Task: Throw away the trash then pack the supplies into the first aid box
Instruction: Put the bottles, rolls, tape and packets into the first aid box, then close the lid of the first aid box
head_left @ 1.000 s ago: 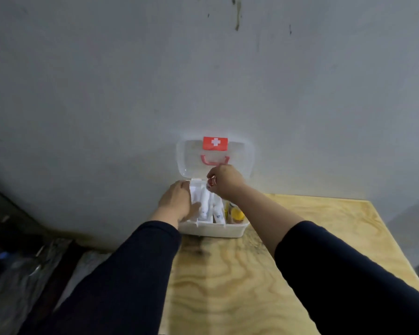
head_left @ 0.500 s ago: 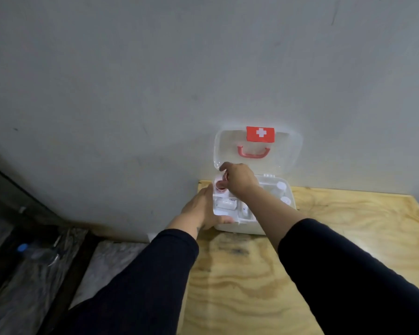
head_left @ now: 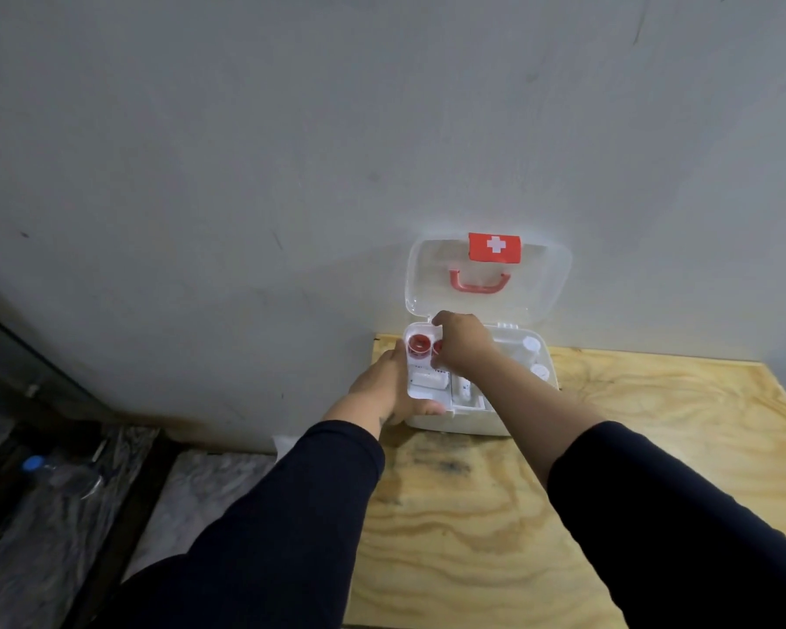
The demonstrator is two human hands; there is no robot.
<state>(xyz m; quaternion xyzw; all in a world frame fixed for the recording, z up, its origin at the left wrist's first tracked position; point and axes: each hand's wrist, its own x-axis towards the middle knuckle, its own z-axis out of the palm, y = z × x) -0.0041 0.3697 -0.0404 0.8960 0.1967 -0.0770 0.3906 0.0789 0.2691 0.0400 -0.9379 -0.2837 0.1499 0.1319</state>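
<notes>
The white first aid box (head_left: 464,424) stands open at the table's back left corner, its clear lid (head_left: 541,283) with red handle leaning on the wall. My left hand (head_left: 382,392) grips the box's left side, thumb on the front rim. My right hand (head_left: 464,342) reaches into the back left compartment of the inner tray, fingertips curled on a red tape roll (head_left: 437,347). Another red tape roll (head_left: 417,345) lies just left of it. A white bandage roll (head_left: 429,380) lies in front of them. White bottle caps (head_left: 531,345) show at the box's right end.
The plywood table (head_left: 473,515) ends at a left edge just beside the box; the grey wall stands directly behind it. On the floor to the left lies a clear bottle (head_left: 64,476) with a blue cap, on marbled tiles.
A second ago tubes and a yellow item showed in the box; the white inner tray now covers them. My right hand has lowered into the tray's back left compartment with a red roll.
</notes>
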